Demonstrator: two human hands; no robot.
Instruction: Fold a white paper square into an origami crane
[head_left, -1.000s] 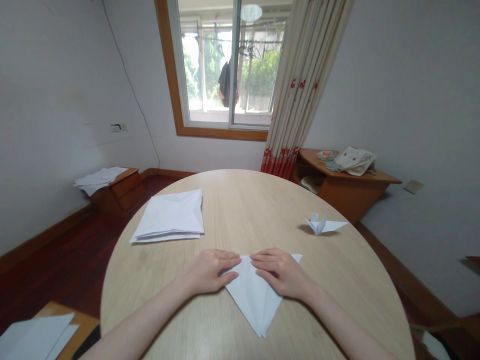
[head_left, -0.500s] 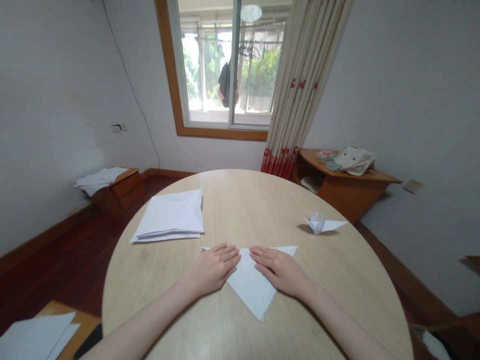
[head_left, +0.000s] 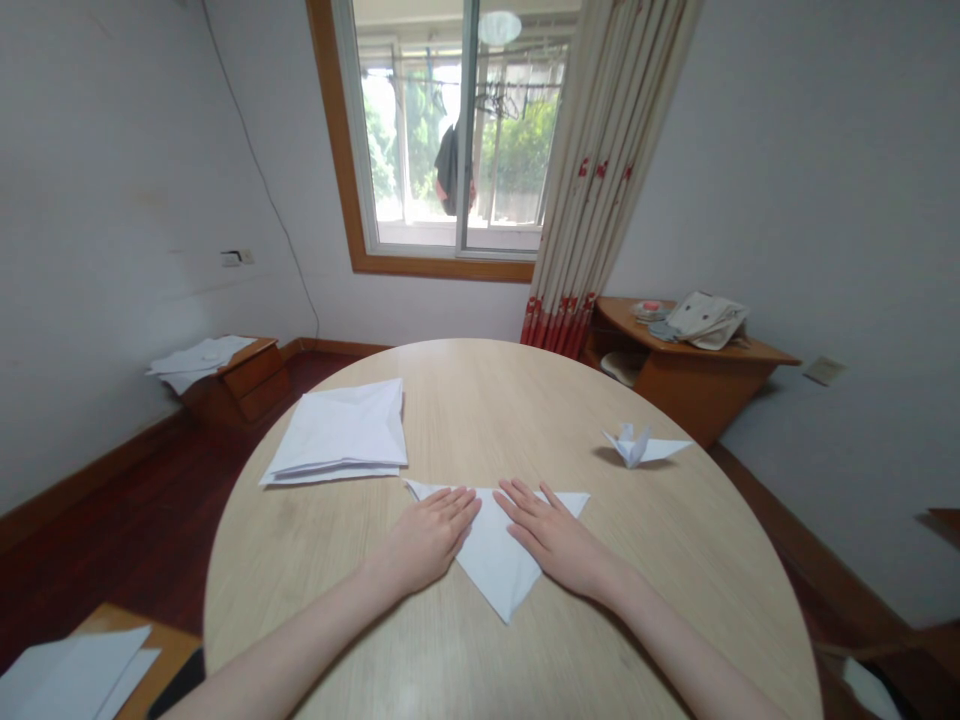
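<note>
A white sheet of paper (head_left: 495,555), folded into a triangle, lies on the round wooden table (head_left: 487,400) with its point towards me. Across its left part my left hand (head_left: 431,535) rests flat, fingers stretched out side by side. My right hand (head_left: 551,535) lies on the right part, its fingers slightly spread. Both hands press on the paper from above and grip nothing. The paper's left and right corners stick out beyond the fingers. Parts of the long far edge are hidden under my hands.
A stack of white paper (head_left: 341,430) lies at the table's left. On the right stands a folded paper crane (head_left: 637,447). Behind the table are a corner desk (head_left: 697,390) with a cloth bag (head_left: 706,320), a small cabinet (head_left: 259,380) and a curtain (head_left: 592,180). More paper sheets (head_left: 71,675) lie lower left.
The folded paper has shifted slightly away from me, its near point now farther up and left. My right hand's fingers have spread and moved a little forward. My left hand stays nearly in place.
</note>
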